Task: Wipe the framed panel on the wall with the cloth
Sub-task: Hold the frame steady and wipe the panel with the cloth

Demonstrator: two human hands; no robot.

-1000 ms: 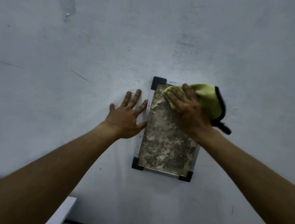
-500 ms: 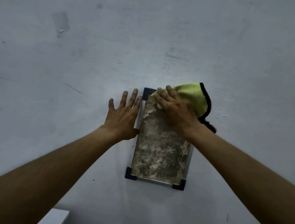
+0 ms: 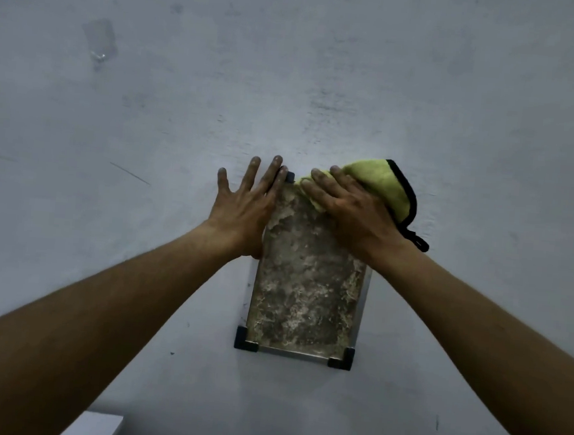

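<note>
A tall framed panel (image 3: 303,297) hangs on the grey wall, its surface mottled brown and white with grime, with black corner pieces and a metal rim. My right hand (image 3: 351,212) presses a yellow-green cloth (image 3: 381,183) with black edging flat against the panel's top right part. The cloth's black loop hangs down past my wrist. My left hand (image 3: 245,207) lies flat with fingers spread on the wall, overlapping the panel's upper left edge. Both top corners are mostly hidden by my hands and the cloth.
The wall (image 3: 325,66) is scuffed, with a clear stuck-on hook patch (image 3: 99,43) at the upper left. A white ledge corner (image 3: 97,427) shows at the bottom left, below my left forearm.
My left hand has slid right onto the panel's left edge. My right hand and the cloth have shifted left along the panel's top. The panel sits lower in view.
</note>
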